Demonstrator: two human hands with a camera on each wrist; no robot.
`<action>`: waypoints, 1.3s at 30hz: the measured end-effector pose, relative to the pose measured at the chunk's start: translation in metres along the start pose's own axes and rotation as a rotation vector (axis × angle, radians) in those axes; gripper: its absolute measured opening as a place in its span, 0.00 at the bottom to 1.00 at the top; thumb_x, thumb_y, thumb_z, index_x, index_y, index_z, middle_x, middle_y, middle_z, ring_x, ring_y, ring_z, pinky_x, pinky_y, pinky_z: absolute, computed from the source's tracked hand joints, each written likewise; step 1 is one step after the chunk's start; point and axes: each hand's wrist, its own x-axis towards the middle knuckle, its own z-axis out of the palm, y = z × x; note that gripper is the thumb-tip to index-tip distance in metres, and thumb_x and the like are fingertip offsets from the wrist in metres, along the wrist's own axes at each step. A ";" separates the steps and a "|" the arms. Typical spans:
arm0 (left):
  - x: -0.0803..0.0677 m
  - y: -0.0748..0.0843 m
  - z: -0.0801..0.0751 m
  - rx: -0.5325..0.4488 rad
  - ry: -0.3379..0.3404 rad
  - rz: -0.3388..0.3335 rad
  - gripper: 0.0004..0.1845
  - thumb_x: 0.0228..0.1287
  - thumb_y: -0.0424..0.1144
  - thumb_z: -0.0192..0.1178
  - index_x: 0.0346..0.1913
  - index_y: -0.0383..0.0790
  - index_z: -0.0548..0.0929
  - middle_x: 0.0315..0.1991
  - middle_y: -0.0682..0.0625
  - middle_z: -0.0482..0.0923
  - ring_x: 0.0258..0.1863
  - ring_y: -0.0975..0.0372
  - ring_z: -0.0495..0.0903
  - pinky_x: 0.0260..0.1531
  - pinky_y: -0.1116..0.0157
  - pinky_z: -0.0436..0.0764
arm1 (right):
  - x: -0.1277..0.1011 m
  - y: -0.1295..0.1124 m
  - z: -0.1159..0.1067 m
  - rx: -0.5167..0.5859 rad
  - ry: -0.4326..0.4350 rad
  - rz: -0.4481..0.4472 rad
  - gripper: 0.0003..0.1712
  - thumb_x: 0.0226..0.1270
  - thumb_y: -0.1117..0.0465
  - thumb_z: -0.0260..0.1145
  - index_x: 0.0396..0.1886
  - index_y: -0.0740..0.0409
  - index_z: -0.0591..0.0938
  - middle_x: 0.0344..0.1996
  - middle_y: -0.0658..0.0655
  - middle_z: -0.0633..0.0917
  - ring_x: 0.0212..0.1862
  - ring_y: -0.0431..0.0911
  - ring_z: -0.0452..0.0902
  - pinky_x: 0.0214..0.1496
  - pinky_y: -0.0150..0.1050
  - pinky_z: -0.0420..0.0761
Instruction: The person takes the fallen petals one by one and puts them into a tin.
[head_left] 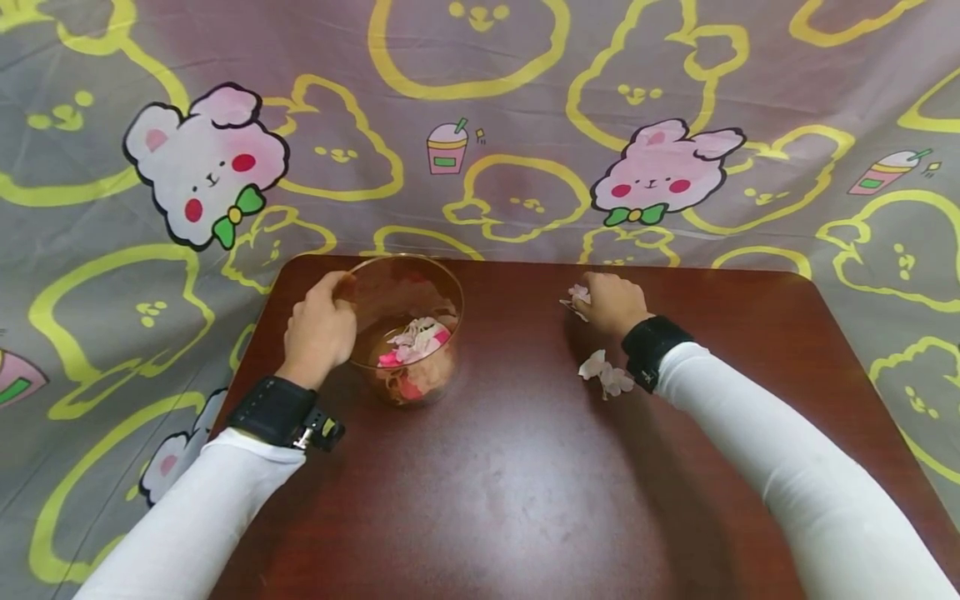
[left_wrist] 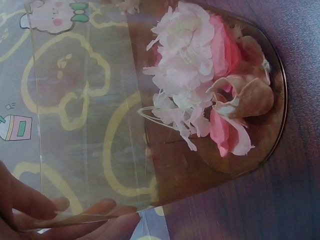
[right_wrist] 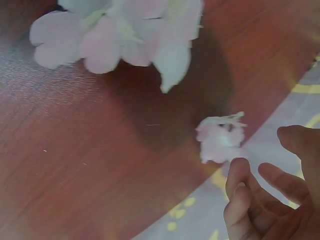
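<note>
On the far left part of the dark red table point(head_left: 525, 483), the left hand point(head_left: 318, 333) is gripping a clear glass bowl point(head_left: 442, 292) by its left rim, thumb and fingers point(left_wrist: 55, 205) pinching the wall. Pale and bright pink petals point(left_wrist: 195, 85) are lying heaped in the bottom of the bowl, and the bowl is standing upright on the table.

Toward the far right of the bowl, well apart from it, the right hand point(head_left: 611, 304) is hovering low over the table edge with its fingers point(right_wrist: 240, 185) loosely curled and parted, holding nothing; a small pale flower piece point(right_wrist: 220, 137) is lying just beside the fingertips. Nearer, by the right wrist, a loose cluster of pale pink petals point(head_left: 606, 375) is resting on the table. Behind the table, a grey cloth point(head_left: 525, 100) printed with yellow outlines and pink rabbits is hanging.
</note>
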 end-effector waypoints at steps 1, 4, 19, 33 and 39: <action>0.000 0.000 0.000 -0.001 0.000 0.001 0.25 0.77 0.40 0.35 0.72 0.53 0.69 0.59 0.41 0.81 0.38 0.45 0.79 0.29 0.56 0.68 | 0.001 0.002 0.003 -0.004 0.005 0.001 0.24 0.72 0.52 0.60 0.59 0.63 0.79 0.49 0.64 0.87 0.48 0.59 0.84 0.49 0.59 0.81; 0.000 0.000 0.000 -0.006 0.001 0.003 0.25 0.77 0.40 0.35 0.72 0.53 0.70 0.58 0.41 0.82 0.37 0.45 0.79 0.29 0.56 0.68 | 0.003 0.006 0.010 -0.012 0.019 0.001 0.26 0.72 0.53 0.58 0.63 0.62 0.77 0.52 0.66 0.86 0.50 0.61 0.84 0.50 0.60 0.81; 0.000 0.000 -0.001 0.006 0.005 0.005 0.26 0.76 0.40 0.34 0.72 0.53 0.70 0.58 0.42 0.83 0.40 0.43 0.79 0.31 0.54 0.70 | 0.005 0.011 0.033 -0.095 -0.100 -0.048 0.17 0.73 0.57 0.59 0.56 0.59 0.80 0.46 0.63 0.88 0.48 0.58 0.85 0.48 0.58 0.82; 0.001 -0.001 0.000 -0.003 0.013 0.006 0.25 0.76 0.40 0.35 0.71 0.53 0.71 0.60 0.40 0.81 0.45 0.40 0.80 0.36 0.47 0.73 | -0.001 0.013 0.036 -0.130 -0.088 -0.096 0.11 0.71 0.64 0.65 0.50 0.58 0.84 0.42 0.62 0.90 0.46 0.59 0.87 0.46 0.58 0.83; 0.001 -0.001 -0.001 0.000 0.009 0.008 0.25 0.76 0.40 0.35 0.71 0.53 0.70 0.61 0.40 0.80 0.42 0.42 0.80 0.34 0.50 0.72 | -0.001 0.014 0.037 -0.116 -0.065 -0.108 0.13 0.66 0.66 0.68 0.50 0.58 0.83 0.41 0.61 0.90 0.45 0.57 0.87 0.45 0.57 0.83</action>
